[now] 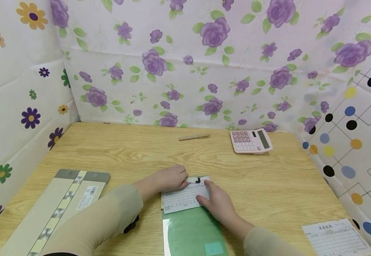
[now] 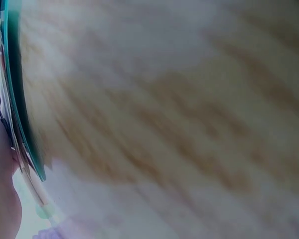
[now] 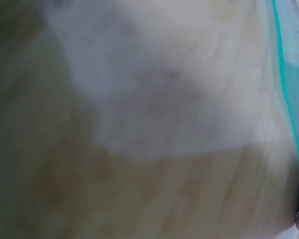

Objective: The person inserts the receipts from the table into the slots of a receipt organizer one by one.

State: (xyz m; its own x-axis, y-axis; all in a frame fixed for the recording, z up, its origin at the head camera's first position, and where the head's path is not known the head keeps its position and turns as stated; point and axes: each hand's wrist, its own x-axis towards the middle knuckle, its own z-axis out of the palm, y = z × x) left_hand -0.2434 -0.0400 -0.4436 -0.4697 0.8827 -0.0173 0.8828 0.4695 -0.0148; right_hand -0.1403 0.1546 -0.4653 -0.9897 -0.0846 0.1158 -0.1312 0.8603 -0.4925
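Note:
In the head view a green clip folder [image 1: 193,227] lies in front of me with a printed paper form [image 1: 182,201] on its upper part. A metal clip with a black end [image 1: 198,180] crosses the top of the form. My left hand [image 1: 171,179] grips the top left corner by the clip, fingers curled. My right hand [image 1: 219,202] holds the right edge, its thumb over the form and index finger at the top corner. The left wrist view shows the folder's green edge [image 2: 14,74] beside the left hand; its edge [image 3: 284,84] also shows in the right wrist view.
A large grey file box [image 1: 44,209] lies at the left, under the left forearm in view. A tan pen [image 1: 194,137] and a pink calculator [image 1: 251,141] lie toward the back. Another printed form [image 1: 337,238] is at the front right. Patterned cloth walls enclose the table.

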